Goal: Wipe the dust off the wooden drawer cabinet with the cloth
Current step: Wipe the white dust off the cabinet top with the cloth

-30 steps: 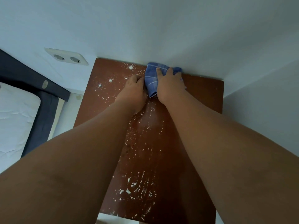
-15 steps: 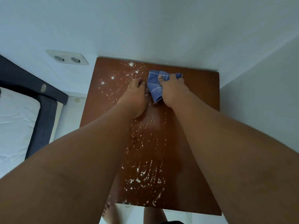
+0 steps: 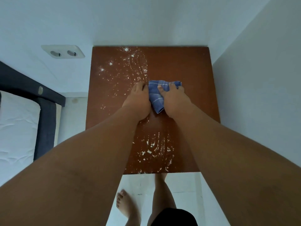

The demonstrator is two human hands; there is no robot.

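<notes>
The brown wooden cabinet top (image 3: 192, 75) fills the middle of the head view, set into a white corner. White dust (image 3: 127, 69) streaks its far left part, and more dust (image 3: 153, 150) lies near the front edge. A folded blue checked cloth (image 3: 156, 97) lies at the centre of the top. My right hand (image 3: 174, 98) presses down on the cloth with fingers spread over it. My left hand (image 3: 136, 101) rests flat beside the cloth, touching its left edge. The right half of the top looks free of dust.
White walls close off the far and right sides. A double wall socket (image 3: 62, 52) sits on the left wall. A bed with a dark frame (image 3: 45, 115) and white mattress (image 3: 14, 128) stands at the left. My bare feet (image 3: 127, 207) are on the white floor below the front edge.
Both hands and the cloth have slid from the back edge toward me to the middle of the top, leaving streaked dust behind. The view has tilted down, showing the floor and feet.
</notes>
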